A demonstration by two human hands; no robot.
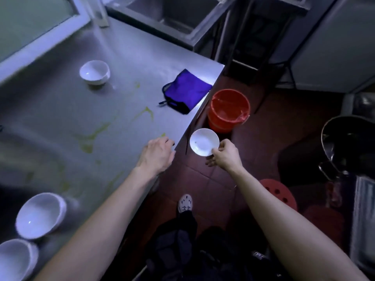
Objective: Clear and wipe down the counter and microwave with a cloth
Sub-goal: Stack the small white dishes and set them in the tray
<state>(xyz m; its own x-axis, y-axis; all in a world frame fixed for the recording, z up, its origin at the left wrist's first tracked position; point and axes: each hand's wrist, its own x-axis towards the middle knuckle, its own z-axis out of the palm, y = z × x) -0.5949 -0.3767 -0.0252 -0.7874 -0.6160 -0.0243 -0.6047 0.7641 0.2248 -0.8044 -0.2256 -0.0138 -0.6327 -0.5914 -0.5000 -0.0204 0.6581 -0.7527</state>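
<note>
Right hand [225, 157]: you pinch the near rim of a small white dish [204, 141], thumb on top and fingers curled underneath. The dish is held roughly level, off the counter [125, 57] and just past its right edge, over the dark red floor tiles. A tiny dark speck sits on the inside of the dish.

Left hand [158, 155]: it holds nothing, and the fingers are loosely bent. It sits over the counter at the right edge, fingertips close to the lip. Whether it touches the steel cannot be told.

The blue cloth [185, 91] lies folded on the counter by the right edge, close to the far right corner and well apart from both hands. A small loop or tag sticks out at its near left corner.

Yellow-green smears [89, 138] run across the middle of the counter, from near the cloth down toward the near left side.

One white bowl [94, 72] stands upright toward the far side, left of the cloth. Two larger white bowls [40, 216] [16, 258] stand side by side at the near left corner.

A sink basin [172, 15] lies beyond the far edge.

On the floor, a red bucket [229, 110] stands just beside the counter's right edge, beyond the dish. A red stool [278, 192] with holes stands to the right of your right forearm. One pale shoe [185, 203] shows between your arms.
</note>
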